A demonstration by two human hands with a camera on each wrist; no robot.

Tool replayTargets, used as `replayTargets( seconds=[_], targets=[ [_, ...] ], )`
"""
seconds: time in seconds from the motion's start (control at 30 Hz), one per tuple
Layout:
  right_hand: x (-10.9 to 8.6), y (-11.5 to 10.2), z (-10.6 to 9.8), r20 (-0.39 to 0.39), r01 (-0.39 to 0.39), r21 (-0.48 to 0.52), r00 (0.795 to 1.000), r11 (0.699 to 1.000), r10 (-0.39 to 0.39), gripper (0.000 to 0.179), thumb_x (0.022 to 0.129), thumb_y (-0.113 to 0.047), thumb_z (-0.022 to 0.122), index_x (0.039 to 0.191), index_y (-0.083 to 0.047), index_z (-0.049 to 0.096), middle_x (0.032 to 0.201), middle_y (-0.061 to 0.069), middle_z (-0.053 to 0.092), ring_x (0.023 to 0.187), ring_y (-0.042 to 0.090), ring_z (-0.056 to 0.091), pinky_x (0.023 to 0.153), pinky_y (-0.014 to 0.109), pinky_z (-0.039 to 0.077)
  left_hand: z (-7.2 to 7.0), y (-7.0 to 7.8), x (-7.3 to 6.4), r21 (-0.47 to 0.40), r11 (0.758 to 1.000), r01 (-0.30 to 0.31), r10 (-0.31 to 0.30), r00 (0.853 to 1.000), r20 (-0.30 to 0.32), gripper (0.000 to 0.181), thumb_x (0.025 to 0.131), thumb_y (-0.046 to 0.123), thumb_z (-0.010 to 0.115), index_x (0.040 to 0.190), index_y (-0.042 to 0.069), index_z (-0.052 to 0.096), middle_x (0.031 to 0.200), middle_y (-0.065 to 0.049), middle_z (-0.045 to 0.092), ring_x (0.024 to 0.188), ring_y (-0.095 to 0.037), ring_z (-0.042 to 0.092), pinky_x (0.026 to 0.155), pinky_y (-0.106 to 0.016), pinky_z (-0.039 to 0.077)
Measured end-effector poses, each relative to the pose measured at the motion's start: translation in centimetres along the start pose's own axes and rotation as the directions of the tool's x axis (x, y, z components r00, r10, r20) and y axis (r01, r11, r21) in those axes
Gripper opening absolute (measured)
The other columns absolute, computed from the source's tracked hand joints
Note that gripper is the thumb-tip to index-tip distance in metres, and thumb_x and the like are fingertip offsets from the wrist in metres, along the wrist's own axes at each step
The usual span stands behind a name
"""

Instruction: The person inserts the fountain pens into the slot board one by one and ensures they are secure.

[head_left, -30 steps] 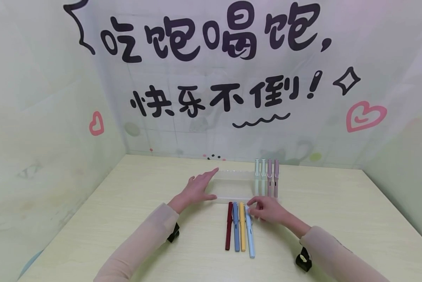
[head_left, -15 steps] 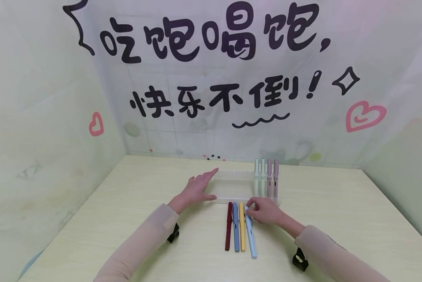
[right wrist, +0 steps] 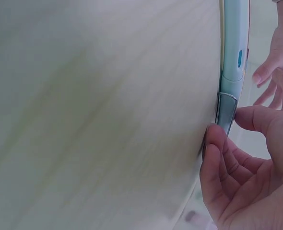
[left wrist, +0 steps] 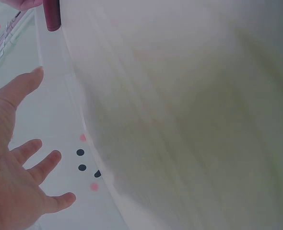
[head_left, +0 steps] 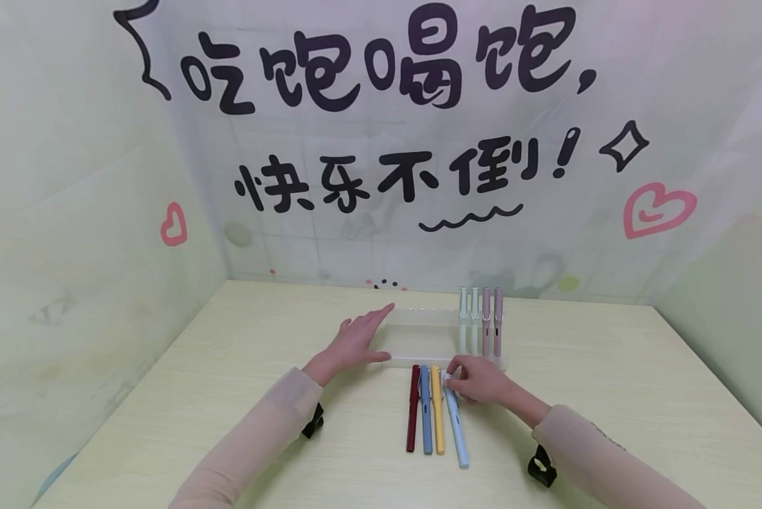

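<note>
My right hand [head_left: 479, 379] pinches the clip end of a light blue pen [head_left: 459, 431] between thumb and fingers, and the right wrist view shows this grip close up on the capped pen [right wrist: 233, 62]. The pen lies slightly slanted on the table. My left hand [head_left: 353, 343] spreads thumb and fingers at the left end of a clear pen rack [head_left: 419, 363], fingers straight. To the left of the light blue pen lie a yellow pen [head_left: 438, 417], a blue pen [head_left: 427, 420] and a dark red pen [head_left: 412, 417], side by side in front of the rack.
Two pale green pens [head_left: 475, 322] and two mauve pens [head_left: 498, 325] stand in the right part of the rack. A pale wood-grain table [head_left: 241, 339] carries everything. Behind it hangs a printed backdrop [head_left: 381, 247] with large black characters.
My right fingers have closed on the light blue pen's clip end. Its lower end has swung a little to the right, away from the yellow pen. My left hand keeps its place.
</note>
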State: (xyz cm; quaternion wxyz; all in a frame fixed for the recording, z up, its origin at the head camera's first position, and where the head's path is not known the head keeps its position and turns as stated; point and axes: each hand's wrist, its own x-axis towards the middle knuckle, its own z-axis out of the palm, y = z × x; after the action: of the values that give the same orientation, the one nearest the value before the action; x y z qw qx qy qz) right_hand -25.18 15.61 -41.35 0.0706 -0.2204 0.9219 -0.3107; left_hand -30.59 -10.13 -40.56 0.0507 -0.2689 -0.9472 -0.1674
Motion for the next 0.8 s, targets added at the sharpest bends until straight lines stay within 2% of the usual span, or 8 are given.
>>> replayTargets(
  seconds=[0.17, 0.3, 0.4, 0.57, 0.8],
  targets=[
    [0.16, -0.03, 0.17, -0.032, -0.022, -0.079, 0.999, 0.997, 0.019, 0.012, 0.079, -0.018, 0.064, 0.083, -0.009, 0.057, 0.049, -0.004, 0.048, 0.04, 0.008, 0.043, 0.039, 0.023, 0.034, -0.05, 0.06, -0.03, 0.001, 1.0, -0.002, 0.002, 1.0, -0.003, 0.09, 0.073, 0.036, 0.071, 0.142, 0.019, 0.015, 0.134, -0.007, 0.037, 0.116, -0.028, 0.04, 0.091, -0.057, 0.022],
    [0.36, 0.0, 0.46, -0.066, -0.005, -0.181, 0.998, 0.983, -0.007, 0.015, 0.075, -0.019, 0.067, 0.08, -0.01, 0.057, 0.051, -0.007, 0.045, 0.042, 0.007, 0.041, 0.04, 0.022, 0.034, -0.01, -0.01, 0.01, 0.003, 1.0, -0.004, 0.004, 1.0, 0.001, 0.091, 0.073, 0.037, 0.07, 0.142, 0.019, 0.014, 0.135, -0.007, 0.036, 0.116, -0.028, 0.04, 0.091, -0.057, 0.023],
    [0.37, -0.03, 0.53, -0.085, 0.013, -0.222, 0.996, 0.975, -0.033, 0.016, 0.074, -0.019, 0.068, 0.078, -0.009, 0.056, 0.051, -0.007, 0.044, 0.043, 0.006, 0.04, 0.04, 0.022, 0.034, 0.02, -0.06, 0.05, -0.001, 1.0, -0.006, 0.006, 1.0, 0.001, 0.091, 0.073, 0.037, 0.07, 0.142, 0.019, 0.014, 0.135, -0.007, 0.036, 0.116, -0.028, 0.04, 0.091, -0.057, 0.022],
    [0.21, -0.12, 0.49, -0.105, 0.017, -0.224, 0.994, 0.974, -0.041, 0.012, 0.073, -0.015, 0.067, 0.077, -0.008, 0.057, 0.053, -0.007, 0.044, 0.044, 0.006, 0.04, 0.041, 0.022, 0.034, 0.05, -0.07, 0.04, 0.0, 1.0, -0.002, 0.002, 1.0, -0.002, 0.091, 0.073, 0.037, 0.071, 0.142, 0.019, 0.014, 0.135, -0.007, 0.037, 0.115, -0.028, 0.04, 0.09, -0.058, 0.023],
    [0.04, -0.35, -0.29, -0.125, -0.025, -0.16, 0.992, 0.987, 0.005, 0.013, 0.074, -0.012, 0.063, 0.084, -0.004, 0.065, 0.058, -0.005, 0.05, 0.046, 0.007, 0.042, 0.043, 0.022, 0.036, 0.04, 0.01, -0.01, -0.003, 1.0, 0.0, 0.0, 1.0, 0.006, 0.091, 0.073, 0.037, 0.07, 0.142, 0.02, 0.014, 0.135, -0.007, 0.037, 0.115, -0.028, 0.04, 0.091, -0.057, 0.023]
  ],
)
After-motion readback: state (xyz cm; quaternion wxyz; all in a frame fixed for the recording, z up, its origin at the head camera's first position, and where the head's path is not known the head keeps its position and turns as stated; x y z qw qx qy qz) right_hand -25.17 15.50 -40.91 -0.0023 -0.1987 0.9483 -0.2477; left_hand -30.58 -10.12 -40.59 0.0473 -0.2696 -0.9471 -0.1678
